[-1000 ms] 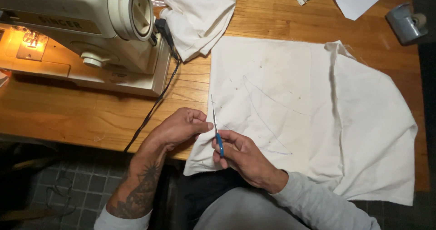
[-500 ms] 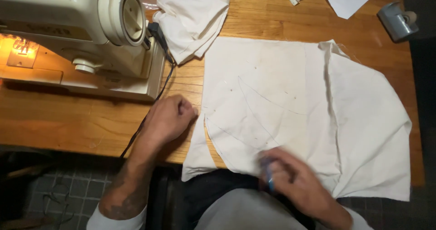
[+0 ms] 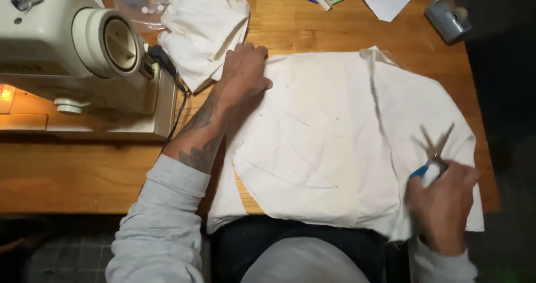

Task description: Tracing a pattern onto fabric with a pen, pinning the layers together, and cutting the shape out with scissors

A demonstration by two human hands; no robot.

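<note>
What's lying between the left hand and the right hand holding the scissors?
In the head view, only the cream cloth panel with faint pencilled curves spans from the left hand to the right hand gripping the blue-handled scissors.

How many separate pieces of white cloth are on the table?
2, as far as shows: a large flat sheet in front of the person, and a crumpled bundle beside the sewing machine. The sheet may be several layers.
</note>
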